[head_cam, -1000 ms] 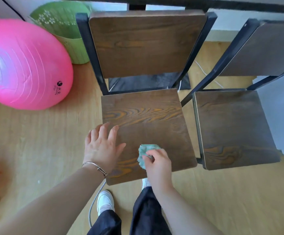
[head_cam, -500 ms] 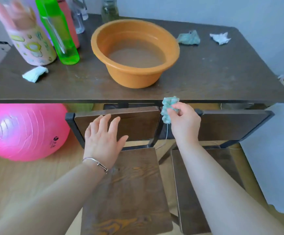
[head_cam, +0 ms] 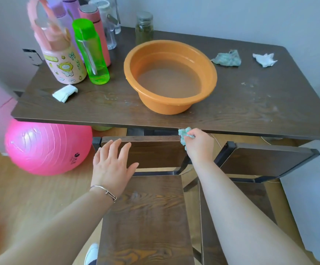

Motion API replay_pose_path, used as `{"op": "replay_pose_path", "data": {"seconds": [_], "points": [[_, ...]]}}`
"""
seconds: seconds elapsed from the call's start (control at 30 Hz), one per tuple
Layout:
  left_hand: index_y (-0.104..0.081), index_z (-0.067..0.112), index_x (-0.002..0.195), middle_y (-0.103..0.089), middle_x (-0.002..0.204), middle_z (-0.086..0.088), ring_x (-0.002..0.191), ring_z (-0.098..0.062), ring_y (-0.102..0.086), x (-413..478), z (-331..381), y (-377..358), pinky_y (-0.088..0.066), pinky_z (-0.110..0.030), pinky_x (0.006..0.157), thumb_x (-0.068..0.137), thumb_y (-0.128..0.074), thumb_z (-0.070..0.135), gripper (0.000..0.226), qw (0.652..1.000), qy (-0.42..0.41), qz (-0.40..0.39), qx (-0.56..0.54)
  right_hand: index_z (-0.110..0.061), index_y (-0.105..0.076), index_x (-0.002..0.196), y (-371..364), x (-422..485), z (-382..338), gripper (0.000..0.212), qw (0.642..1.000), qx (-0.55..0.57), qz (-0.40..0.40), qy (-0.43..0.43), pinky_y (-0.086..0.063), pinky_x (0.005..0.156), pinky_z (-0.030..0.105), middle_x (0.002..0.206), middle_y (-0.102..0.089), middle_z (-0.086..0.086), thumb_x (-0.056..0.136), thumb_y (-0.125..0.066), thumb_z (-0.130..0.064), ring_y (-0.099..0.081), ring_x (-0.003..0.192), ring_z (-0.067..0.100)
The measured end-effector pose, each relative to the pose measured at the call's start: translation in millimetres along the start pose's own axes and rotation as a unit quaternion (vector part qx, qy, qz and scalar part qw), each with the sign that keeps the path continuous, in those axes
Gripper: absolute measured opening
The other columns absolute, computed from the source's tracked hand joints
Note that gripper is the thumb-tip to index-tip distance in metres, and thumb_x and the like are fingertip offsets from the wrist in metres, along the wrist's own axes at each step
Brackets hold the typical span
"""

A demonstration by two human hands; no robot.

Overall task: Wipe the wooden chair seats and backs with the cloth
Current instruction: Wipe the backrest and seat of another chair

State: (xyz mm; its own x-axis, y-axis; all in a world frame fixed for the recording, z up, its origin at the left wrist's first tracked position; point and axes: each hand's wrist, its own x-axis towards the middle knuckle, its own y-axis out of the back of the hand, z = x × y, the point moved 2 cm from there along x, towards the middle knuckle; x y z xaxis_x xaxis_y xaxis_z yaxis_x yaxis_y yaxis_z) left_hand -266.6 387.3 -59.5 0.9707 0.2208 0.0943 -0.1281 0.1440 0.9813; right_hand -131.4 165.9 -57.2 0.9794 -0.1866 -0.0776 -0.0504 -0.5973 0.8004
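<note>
My right hand (head_cam: 200, 145) has a tight grip on the small teal cloth (head_cam: 184, 136): fingers and thumb are curled round it, and the bunched fabric sticks out to the left of the knuckles. The cloth sits at the top right corner of the nearer chair back (head_cam: 155, 152), just under the front edge of the bench (head_cam: 250, 111). I cannot tell if it is pressed on the wood or just off it.

My left hand (head_cam: 111, 165) has no grip on anything. Its fingers are straight and spread, palm down, and the fingertips reach the top left edge of that same chair back. A thin bracelet (head_cam: 105, 192) circles the wrist.

Below both arms lies the chair seat (head_cam: 145, 217), dark wood with an orange grain. A second chair (head_cam: 266, 159) stands just to the right.

On the bench an orange basin (head_cam: 170, 46) holds cloudy water. Another crumpled cloth (head_cam: 227, 59) and a white tissue (head_cam: 264, 59) lie to its right, and a green bottle (head_cam: 91, 52) stands among other bottles to its left. A pink ball (head_cam: 46, 148) rests on the floor at the left, partly under the bench.
</note>
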Motion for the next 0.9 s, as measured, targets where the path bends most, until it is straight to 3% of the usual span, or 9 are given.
{"op": "replay_pose_path", "data": {"seconds": [0.17, 0.43, 0.57, 0.77, 0.9], "points": [[-0.050, 0.019, 0.135, -0.047, 0.140, -0.011, 0.132, -0.035, -0.037, 5, -31, 13, -0.037, -0.057, 0.104, 0.084, -0.062, 0.051, 0.061, 1.000, 0.008, -0.014, 0.006, -0.019, -0.066, 0.119, -28, -22, -34, 0.025, 0.999, -0.020, -0.034, 0.037, -0.060, 0.083, 0.035, 0.116, -0.066, 0.004, 0.094, -0.064, -0.025, -0.064, 0.106, 0.020], [-0.046, 0.020, 0.139, -0.044, 0.143, -0.011, 0.134, -0.035, -0.034, 27, -75, 32, -0.033, -0.053, 0.108, 0.086, -0.060, 0.052, 0.063, 0.999, -0.014, -0.037, 0.015, -0.023, -0.066, 0.119, -97, -74, -122, 0.028, 0.988, -0.027, -0.112, 0.106, -0.057, 0.086, 0.031, 0.113, -0.067, 0.001, 0.092, -0.068, -0.029, -0.064, 0.103, 0.019], [-0.038, 0.024, 0.143, -0.037, 0.148, -0.008, 0.138, -0.032, -0.028, 32, -98, 38, -0.028, -0.051, 0.112, 0.089, -0.052, 0.056, 0.064, 0.997, -0.028, -0.061, 0.032, -0.022, -0.066, 0.118, -92, -76, -124, 0.026, 0.988, -0.045, -0.120, 0.084, -0.057, 0.086, 0.031, 0.114, -0.066, 0.003, 0.093, -0.066, -0.026, -0.064, 0.104, 0.019], [-0.037, 0.024, 0.143, -0.036, 0.149, -0.007, 0.139, -0.033, -0.026, 38, -129, 52, -0.025, -0.050, 0.114, 0.091, -0.053, 0.054, 0.063, 0.996, -0.046, -0.077, 0.017, -0.017, -0.066, 0.117, -51, -50, -93, 0.024, 0.996, -0.076, -0.047, -0.022, -0.059, 0.084, 0.037, 0.116, -0.065, 0.008, 0.094, -0.065, -0.020, -0.064, 0.101, 0.023], [-0.031, 0.026, 0.146, -0.032, 0.152, -0.005, 0.141, -0.031, -0.023, 38, -144, 55, -0.023, -0.049, 0.115, 0.093, -0.046, 0.057, 0.063, 0.995, -0.050, -0.087, 0.019, -0.015, -0.064, 0.121, -58, -58, -104, 0.028, 0.995, -0.094, -0.025, -0.039, -0.058, 0.087, 0.037, 0.120, -0.062, 0.010, 0.094, -0.064, -0.020, -0.064, 0.107, 0.025]]}}
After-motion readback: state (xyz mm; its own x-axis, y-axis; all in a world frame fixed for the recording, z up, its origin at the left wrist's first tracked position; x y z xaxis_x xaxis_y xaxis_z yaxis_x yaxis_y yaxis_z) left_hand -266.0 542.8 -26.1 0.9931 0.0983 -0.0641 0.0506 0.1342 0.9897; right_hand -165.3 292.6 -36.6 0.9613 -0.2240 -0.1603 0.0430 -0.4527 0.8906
